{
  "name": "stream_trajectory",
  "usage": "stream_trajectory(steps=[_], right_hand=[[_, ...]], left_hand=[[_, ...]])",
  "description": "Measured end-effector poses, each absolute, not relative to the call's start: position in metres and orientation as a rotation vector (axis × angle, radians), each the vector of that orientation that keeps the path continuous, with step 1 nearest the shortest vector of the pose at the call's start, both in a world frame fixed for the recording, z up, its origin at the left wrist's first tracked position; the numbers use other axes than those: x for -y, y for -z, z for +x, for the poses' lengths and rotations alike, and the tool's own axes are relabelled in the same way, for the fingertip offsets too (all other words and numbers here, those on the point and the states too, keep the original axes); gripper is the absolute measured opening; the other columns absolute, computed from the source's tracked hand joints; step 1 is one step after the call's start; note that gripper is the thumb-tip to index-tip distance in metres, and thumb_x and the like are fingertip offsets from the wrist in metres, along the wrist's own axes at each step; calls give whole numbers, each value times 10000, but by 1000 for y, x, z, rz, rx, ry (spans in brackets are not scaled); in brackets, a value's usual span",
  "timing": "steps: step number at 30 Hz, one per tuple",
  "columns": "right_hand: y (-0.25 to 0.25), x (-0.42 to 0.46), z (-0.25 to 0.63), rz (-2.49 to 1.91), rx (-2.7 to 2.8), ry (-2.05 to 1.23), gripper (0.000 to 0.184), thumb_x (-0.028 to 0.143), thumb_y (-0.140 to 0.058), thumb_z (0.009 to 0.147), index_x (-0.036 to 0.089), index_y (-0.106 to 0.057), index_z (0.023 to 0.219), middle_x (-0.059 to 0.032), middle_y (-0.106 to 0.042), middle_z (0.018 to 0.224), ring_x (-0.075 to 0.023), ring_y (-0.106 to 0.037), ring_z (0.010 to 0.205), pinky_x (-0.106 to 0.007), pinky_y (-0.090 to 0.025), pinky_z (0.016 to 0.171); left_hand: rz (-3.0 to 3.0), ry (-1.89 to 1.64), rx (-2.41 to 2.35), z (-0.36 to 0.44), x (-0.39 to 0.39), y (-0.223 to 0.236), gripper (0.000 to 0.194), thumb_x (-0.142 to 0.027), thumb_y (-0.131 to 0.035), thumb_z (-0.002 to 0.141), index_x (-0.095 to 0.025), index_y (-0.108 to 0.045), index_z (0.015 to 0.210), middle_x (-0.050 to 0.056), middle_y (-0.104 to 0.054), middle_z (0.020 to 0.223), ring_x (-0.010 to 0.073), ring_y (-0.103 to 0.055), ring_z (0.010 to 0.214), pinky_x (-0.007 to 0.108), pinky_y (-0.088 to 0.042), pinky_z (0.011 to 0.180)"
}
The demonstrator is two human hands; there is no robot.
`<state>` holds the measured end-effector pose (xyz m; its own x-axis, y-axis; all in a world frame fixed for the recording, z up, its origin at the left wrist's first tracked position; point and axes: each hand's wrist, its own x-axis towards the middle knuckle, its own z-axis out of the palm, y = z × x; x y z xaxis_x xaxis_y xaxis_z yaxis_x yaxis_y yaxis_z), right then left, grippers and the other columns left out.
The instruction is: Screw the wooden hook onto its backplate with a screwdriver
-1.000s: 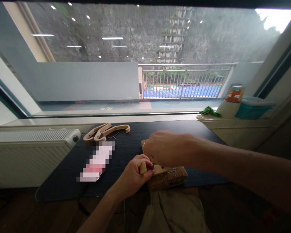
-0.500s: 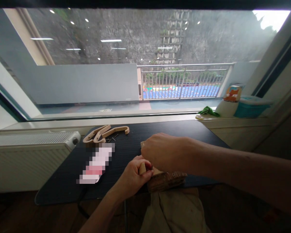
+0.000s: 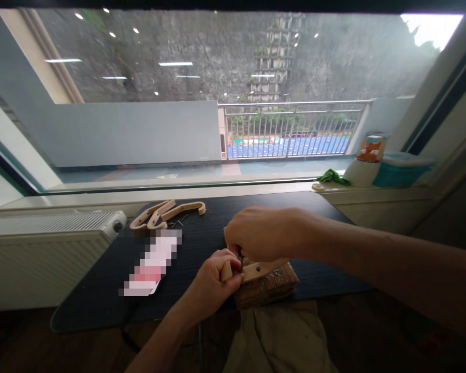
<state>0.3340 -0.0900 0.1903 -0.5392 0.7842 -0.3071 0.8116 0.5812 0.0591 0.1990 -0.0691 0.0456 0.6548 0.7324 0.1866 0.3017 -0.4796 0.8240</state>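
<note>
My left hand [image 3: 213, 280] is closed round the near end of a light wooden hook piece [image 3: 252, 270] that lies on a rough wooden block [image 3: 270, 287] at the front of the dark table [image 3: 202, 243]. My right hand [image 3: 258, 233] hovers just above the same piece. Its fingers are pinched on something small and dark that I cannot make out, pointing down at the piece near a hole in it. The block's far half is hidden under my right hand.
Three more curved wooden hooks [image 3: 165, 213] and several small dark screws [image 3: 177, 223] lie at the table's back left. A blurred pink and white packet [image 3: 151, 261] lies beside them. A white radiator [image 3: 42, 243] stands left; a cup and teal box [image 3: 388, 163] sit on the sill, right.
My right hand has lifted slightly, uncovering the hook piece and its hole on the block. The left hand keeps its grip. The view has shifted a little.
</note>
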Motion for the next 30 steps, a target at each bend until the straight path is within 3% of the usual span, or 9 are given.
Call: stream_trajectory(steps=[18, 30], right_hand=[[-191, 102, 326, 1294, -2504, 48, 124, 83, -579, 701, 118, -688, 749, -93, -694, 810, -201, -644, 733, -240, -372, 511], [-200, 105, 329, 1439, -2473, 1, 212, 171, -601, 683, 186, -704, 868, -72, -705, 755, -241, -655, 726, -261, -372, 490]], left_hand=[[1999, -697, -851, 198, 72, -41, 39, -135, -570, 718, -169, -556, 704, 5, -592, 812, 157, -538, 775, 244, -433, 711], [2044, -721, -786, 199, 70, -42, 67, -113, -573, 699, -165, -604, 728, 23, -583, 831, 172, -539, 804, 265, -422, 743]])
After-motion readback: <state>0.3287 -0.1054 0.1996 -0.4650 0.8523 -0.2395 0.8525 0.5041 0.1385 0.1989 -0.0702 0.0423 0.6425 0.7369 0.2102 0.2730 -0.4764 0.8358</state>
